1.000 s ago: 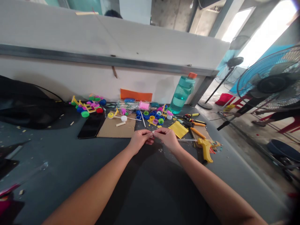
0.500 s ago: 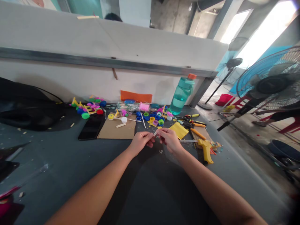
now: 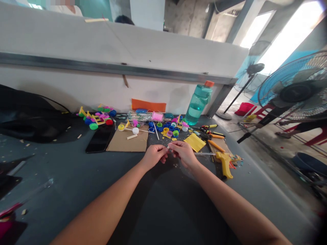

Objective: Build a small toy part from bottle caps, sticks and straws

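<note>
Over the dark table, my left hand (image 3: 154, 154) and my right hand (image 3: 183, 152) meet fingertip to fingertip. Both are closed in a pinch around a small pale piece (image 3: 168, 146), mostly covered by the fingers, so its kind is unclear. Tiny pale scraps (image 3: 175, 165) lie on the table just below. Beyond the fingers sits a cluster of coloured bottle caps (image 3: 166, 130). A yellow sheet (image 3: 195, 142) lies right of my right hand, and a yellow glue gun (image 3: 224, 163) rests farther right. Left of my left hand is a piece of brown cardboard (image 3: 127, 144) bearing small sticks and caps.
A black phone (image 3: 98, 140) lies beside the cardboard, with assembled coloured cap pieces (image 3: 98, 117) behind it. A teal bottle (image 3: 198, 105) stands near the white partition (image 3: 102, 81). Orange-handled tools (image 3: 216, 145) lie at right. A large fan (image 3: 296, 91) stands beyond the table.
My fingertips have drawn slightly closer together, covering more of the small pale piece. Behind the partition, a person's light-coloured clothing has come into view at upper left.
</note>
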`<state>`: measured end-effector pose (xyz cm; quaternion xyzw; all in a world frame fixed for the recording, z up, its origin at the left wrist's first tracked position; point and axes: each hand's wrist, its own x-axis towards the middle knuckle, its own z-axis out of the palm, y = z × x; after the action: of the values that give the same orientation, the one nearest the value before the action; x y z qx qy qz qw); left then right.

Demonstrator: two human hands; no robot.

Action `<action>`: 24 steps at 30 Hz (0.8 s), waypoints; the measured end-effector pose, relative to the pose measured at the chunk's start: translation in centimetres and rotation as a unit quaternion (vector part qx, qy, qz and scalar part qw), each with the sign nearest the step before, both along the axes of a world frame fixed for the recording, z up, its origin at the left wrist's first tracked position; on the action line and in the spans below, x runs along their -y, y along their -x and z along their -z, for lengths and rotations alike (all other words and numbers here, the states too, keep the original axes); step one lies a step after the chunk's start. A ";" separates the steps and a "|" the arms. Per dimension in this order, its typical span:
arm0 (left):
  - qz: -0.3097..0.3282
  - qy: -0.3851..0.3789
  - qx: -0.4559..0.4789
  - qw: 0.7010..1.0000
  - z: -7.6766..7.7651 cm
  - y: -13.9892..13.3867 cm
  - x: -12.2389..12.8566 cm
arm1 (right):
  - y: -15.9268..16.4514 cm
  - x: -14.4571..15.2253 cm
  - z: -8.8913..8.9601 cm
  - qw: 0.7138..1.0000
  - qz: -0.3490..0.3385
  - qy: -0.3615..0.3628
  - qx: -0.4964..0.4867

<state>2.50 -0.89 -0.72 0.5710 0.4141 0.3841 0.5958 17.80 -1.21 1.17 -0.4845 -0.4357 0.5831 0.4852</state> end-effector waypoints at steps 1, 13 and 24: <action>0.005 -0.001 0.006 1.000 0.0 0.0 0.0 | 0.0 0.0 -0.1 1.000 -0.002 0.004 -0.002; 0.027 -0.026 0.034 0.999 -0.4 0.1 0.2 | -0.2 0.2 -0.7 0.995 -0.036 0.065 -0.072; 0.003 -0.019 0.035 0.999 -0.4 0.1 0.2 | 0.4 0.4 -0.1 0.999 0.027 -0.039 -0.006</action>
<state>2.38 -1.08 -0.31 0.5697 0.3842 0.4101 0.5997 17.40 -1.57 1.22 -0.4734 -0.4421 0.5555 0.5213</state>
